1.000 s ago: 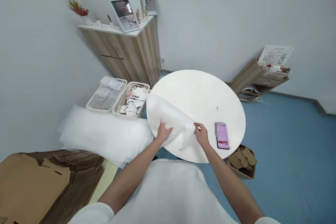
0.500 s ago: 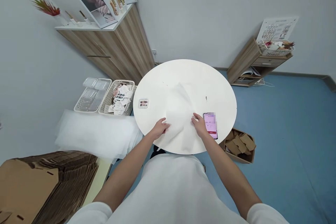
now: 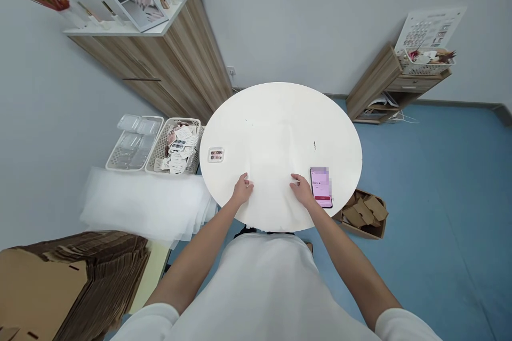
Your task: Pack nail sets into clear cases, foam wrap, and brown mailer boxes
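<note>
A thin white sheet (image 3: 272,170) lies flat on the round white table (image 3: 280,112), hard to tell apart from the tabletop. My left hand (image 3: 242,191) rests on its near left edge, fingers curled loosely on the sheet. My right hand (image 3: 301,190) rests on its near right edge, fingers bent down onto it. A phone (image 3: 321,187) with a lit pink screen lies just right of my right hand. A small clear packet (image 3: 216,155) of dark pieces sits near the table's left rim.
Left of the table stand two white baskets (image 3: 134,143), one with clear trays, one with cards (image 3: 178,146). A pile of white sheets (image 3: 144,205) and flat cardboard (image 3: 60,282) lie nearer left. A cardboard box (image 3: 364,213) sits on the blue floor, right. Wooden cabinets (image 3: 168,58) line the wall.
The sheet, lifted and draped at the table's left a second ago, now lies flat at the table's middle. Both hands came down onto it. The small packet has come into view.
</note>
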The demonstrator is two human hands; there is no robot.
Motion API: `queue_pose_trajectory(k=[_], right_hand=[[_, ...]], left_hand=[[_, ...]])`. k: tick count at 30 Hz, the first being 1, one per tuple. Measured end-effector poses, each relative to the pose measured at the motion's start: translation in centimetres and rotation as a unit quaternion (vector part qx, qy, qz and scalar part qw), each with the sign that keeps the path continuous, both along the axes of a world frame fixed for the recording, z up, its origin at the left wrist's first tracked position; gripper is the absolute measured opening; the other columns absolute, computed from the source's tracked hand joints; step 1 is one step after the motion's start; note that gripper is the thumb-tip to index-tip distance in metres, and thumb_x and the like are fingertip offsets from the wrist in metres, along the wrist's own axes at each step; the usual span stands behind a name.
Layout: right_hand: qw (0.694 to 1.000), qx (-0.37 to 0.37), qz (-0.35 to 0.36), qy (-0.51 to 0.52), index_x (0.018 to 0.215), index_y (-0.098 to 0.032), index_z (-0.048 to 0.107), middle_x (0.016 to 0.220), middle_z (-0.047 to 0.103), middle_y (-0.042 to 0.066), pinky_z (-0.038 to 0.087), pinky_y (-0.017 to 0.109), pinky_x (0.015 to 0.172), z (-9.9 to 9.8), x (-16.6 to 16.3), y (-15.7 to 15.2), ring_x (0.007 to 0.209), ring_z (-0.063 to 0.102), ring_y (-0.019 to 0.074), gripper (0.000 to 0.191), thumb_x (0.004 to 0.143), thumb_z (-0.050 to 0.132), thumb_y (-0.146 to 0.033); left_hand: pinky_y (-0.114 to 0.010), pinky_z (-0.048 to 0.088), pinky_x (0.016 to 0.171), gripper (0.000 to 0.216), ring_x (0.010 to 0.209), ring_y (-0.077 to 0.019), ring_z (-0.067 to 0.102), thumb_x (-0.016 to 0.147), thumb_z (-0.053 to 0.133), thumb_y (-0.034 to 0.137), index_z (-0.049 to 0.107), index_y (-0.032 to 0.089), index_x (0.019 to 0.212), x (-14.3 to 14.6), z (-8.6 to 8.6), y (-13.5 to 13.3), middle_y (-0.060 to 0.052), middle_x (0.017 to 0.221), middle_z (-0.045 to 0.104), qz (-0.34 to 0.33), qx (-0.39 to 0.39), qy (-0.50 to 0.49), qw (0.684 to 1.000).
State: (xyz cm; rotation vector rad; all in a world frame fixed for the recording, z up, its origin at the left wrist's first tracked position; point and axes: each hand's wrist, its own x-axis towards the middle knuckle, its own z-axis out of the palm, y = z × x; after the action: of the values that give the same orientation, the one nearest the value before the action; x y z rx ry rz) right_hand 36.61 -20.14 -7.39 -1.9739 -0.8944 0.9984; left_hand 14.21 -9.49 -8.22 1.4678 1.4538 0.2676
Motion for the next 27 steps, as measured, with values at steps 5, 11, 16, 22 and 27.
queue_pose_trajectory(k=[5, 11, 16, 22, 27], right_hand=[[0.982, -0.010, 0.082, -0.168, 0.123, -0.018, 0.042, 0.130, 0.035, 0.012, 0.036, 0.037, 0.096, -1.2, -1.0, -1.7, 0.121, 0.034, 0.0224, 0.047, 0.077, 0.045, -0.023], [0.919, 0.008, 0.213, -0.332, 0.127, -0.018, 0.039, 0.140, 0.027, 0.011, 0.025, 0.043, 0.101, -1.4, -2.0, -6.0, 0.130, 0.020, 0.0243, 0.047, 0.080, 0.041, -0.016], [0.883, -0.009, 0.279, -0.377, 0.126, -0.020, 0.039, 0.138, 0.034, 0.010, 0.021, 0.046, 0.100, -1.8, -3.5, -6.6, 0.128, 0.026, 0.0241, 0.044, 0.082, 0.040, -0.021], [0.882, -0.041, 0.258, -0.392, 0.126, -0.019, 0.039, 0.138, 0.032, 0.013, 0.021, 0.045, 0.098, -1.6, -4.0, -4.6, 0.127, 0.027, 0.0251, 0.044, 0.083, 0.039, -0.025], [0.882, -0.058, 0.247, -0.398, 0.126, -0.020, 0.039, 0.138, 0.031, 0.013, 0.022, 0.045, 0.096, -1.4, -3.6, -4.0, 0.126, 0.027, 0.0261, 0.044, 0.083, 0.039, -0.027]], left_hand=[[-0.036, 0.042, 0.084, 0.054, 0.094, -0.0191, 0.054, 0.079, 0.048, 0.022, 0.030, 0.014, 0.129, 0.2, -0.1, 0.4, -0.014, 0.117, 0.047, -0.061, 0.128, 0.073, 0.987], [-0.049, 0.021, 0.099, 0.051, 0.127, -0.0300, 0.024, 0.078, 0.049, 0.034, 0.039, 0.021, 0.126, -1.6, 0.9, -3.5, -0.012, 0.138, 0.031, -0.305, 0.310, 0.188, 0.880], [-0.056, 0.012, 0.099, 0.059, 0.132, -0.0307, 0.010, 0.078, 0.046, 0.040, 0.030, 0.024, 0.133, -1.4, 0.6, -5.4, -0.008, 0.143, 0.021, -0.403, 0.297, 0.241, 0.831], [-0.055, 0.012, 0.099, 0.064, 0.132, -0.0316, 0.002, 0.078, 0.044, 0.041, 0.024, 0.023, 0.136, -0.5, 0.3, -3.2, -0.008, 0.145, 0.016, -0.415, 0.284, 0.273, 0.820], [-0.055, 0.012, 0.099, 0.066, 0.132, -0.0321, 0.000, 0.078, 0.045, 0.041, 0.021, 0.023, 0.137, -0.5, 0.3, -1.6, -0.008, 0.145, 0.015, -0.428, 0.280, 0.274, 0.814]])
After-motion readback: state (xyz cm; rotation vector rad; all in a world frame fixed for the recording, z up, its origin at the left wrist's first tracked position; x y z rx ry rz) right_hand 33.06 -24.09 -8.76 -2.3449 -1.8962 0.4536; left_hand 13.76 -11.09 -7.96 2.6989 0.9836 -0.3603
